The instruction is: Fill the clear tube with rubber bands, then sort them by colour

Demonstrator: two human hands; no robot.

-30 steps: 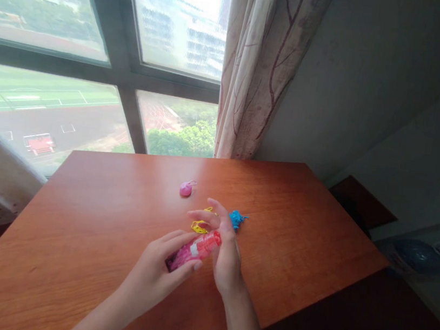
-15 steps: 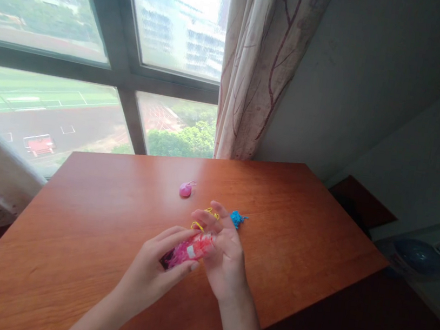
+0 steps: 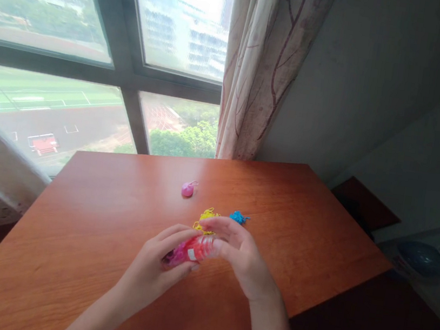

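My left hand [image 3: 161, 258] is closed around a small clear bottle [image 3: 194, 251] lying tilted on its side, with pink and red stringy pieces inside and a white label patch. Its mouth points right, toward my right hand [image 3: 240, 252]. That hand is open and curved at the mouth, fingers apart from the thumb; whether the thumb touches the rim I cannot tell. Just behind the fingers, a yellow tangle of thin bands or strings [image 3: 208, 215] rests on the table, partly hidden. A blue tangle [image 3: 239, 217] lies to its right.
A round pink piece with a loop [image 3: 187, 189], perhaps a cap, lies farther back on the wooden table [image 3: 114, 216]. Beyond the table's back edge are a window [image 3: 181, 121] and a patterned curtain [image 3: 253, 71]. A large blue water bottle [image 3: 420, 253] stands off to the right.
My right hand has turned from palm up beneath the bottle's mouth to curved beside it, moving right. More of the yellow tangle shows. My left hand keeps its hold.
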